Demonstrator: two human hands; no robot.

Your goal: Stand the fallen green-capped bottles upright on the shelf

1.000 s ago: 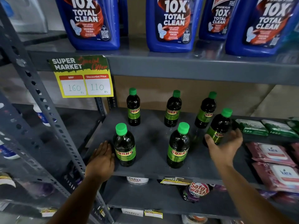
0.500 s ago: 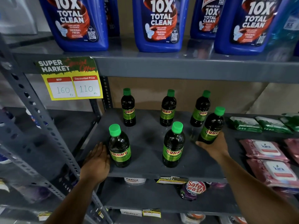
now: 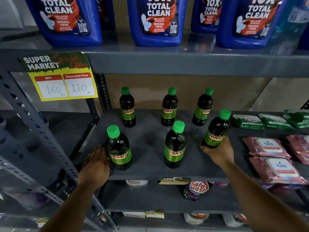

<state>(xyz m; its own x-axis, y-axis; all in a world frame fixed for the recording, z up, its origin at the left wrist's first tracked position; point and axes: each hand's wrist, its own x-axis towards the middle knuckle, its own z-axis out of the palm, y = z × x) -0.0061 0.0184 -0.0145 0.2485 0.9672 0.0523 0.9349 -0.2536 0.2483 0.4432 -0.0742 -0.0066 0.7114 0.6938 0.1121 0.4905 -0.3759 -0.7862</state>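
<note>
Several dark bottles with green caps and green SUNNY labels stand upright on the grey shelf [image 3: 150, 173]. Three are in a back row: left [image 3: 127, 110], middle [image 3: 169, 108], right [image 3: 202, 108]. In front stand a left bottle [image 3: 119, 149] and a middle bottle [image 3: 175, 145]. The front right bottle [image 3: 216, 131] leans slightly right, and my right hand [image 3: 219, 152] is wrapped around its base. My left hand [image 3: 96, 164] lies flat on the shelf's left front corner, fingers against the front left bottle.
Big blue cleaner jugs [image 3: 66, 20] fill the shelf above. A yellow price sign [image 3: 61, 77] hangs at upper left. Green wipe packs [image 3: 249, 121] and pink wipe packs [image 3: 270, 159] lie to the right. A perforated metal upright [image 3: 41, 131] crosses the left side. Lower shelves hold pouches [image 3: 197, 190].
My right hand closed around the base of the front right bottle and shifted it slightly nearer the front edge. My left hand stayed beside the front left bottle.
</note>
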